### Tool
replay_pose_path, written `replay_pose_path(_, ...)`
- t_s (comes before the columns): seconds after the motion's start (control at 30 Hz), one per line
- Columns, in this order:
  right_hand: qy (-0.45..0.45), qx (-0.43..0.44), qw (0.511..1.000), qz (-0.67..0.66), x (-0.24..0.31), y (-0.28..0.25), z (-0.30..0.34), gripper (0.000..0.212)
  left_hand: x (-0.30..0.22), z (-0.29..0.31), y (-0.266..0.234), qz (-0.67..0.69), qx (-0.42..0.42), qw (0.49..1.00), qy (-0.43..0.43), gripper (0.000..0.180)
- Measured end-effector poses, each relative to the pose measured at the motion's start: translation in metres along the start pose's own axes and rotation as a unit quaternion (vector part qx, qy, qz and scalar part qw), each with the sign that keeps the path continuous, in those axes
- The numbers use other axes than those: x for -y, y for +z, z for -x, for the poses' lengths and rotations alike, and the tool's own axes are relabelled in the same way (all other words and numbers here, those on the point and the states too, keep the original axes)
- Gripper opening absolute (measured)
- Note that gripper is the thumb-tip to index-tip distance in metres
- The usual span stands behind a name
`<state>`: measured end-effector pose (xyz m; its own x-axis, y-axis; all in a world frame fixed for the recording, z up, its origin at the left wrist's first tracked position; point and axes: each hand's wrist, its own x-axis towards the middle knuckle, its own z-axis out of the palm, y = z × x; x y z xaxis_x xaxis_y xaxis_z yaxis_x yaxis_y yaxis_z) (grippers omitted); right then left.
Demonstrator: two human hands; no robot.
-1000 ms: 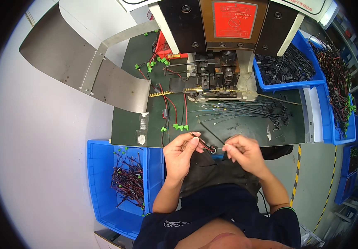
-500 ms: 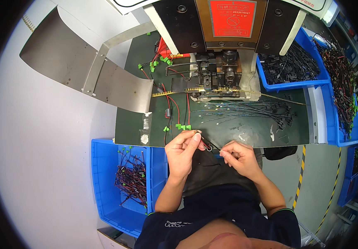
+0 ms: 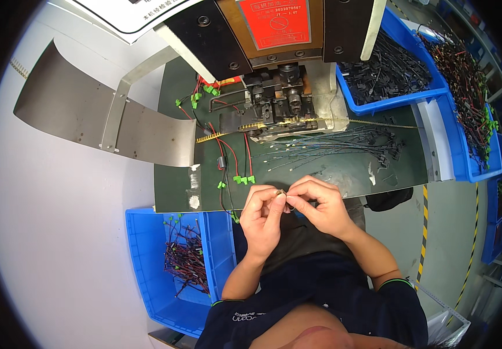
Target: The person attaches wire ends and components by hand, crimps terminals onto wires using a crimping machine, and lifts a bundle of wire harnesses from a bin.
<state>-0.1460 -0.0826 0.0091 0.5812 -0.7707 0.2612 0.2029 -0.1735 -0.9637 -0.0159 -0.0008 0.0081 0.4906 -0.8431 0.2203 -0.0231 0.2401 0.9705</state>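
Observation:
Just off the table's front edge, my left hand [image 3: 265, 218] and my right hand [image 3: 322, 208] meet with fingertips pinched together. Between them is a thin black wire, mostly hidden by the fingers; only a tiny end shows at the tips. On the table beyond, to the left, lie red and black wires with green connectors [image 3: 243, 180], one carrying a black sleeve [image 3: 222, 163]. A bundle of dark wires [image 3: 326, 145] with black connectors is spread out farther back to the right. Behind both hands stands a crimping press [image 3: 288, 99], fed by a strip of brass-coloured terminals [image 3: 209, 138].
A blue bin [image 3: 220, 238] with red and black wire assemblies stands below the table at left. Another blue bin [image 3: 379, 108] of black parts sits at back right, beside a third blue bin [image 3: 466, 168] of wires. A curved metal guide [image 3: 152, 131] extends left from the press.
My right hand has come left and up to meet my left hand, and the black wire stretched between them is now mostly covered. The view has shifted slightly to the right.

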Motion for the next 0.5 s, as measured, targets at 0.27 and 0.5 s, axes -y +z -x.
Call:
replay_pose_path(0.27, 0.103, -0.034, 0.981, -0.164, -0.009, 0.000, 0.002, 0.008, 0.007, -0.001, 0.004, 0.108, 0.009, 0.993, -0.053, 0.007)
replay_pose_path(0.5, 0.136, 0.014, 0.983, -0.123, -0.003, -0.003, -0.004, 0.011, 0.010, -0.002, 0.008, 0.159, -0.020, 0.985, -0.057, 0.007)
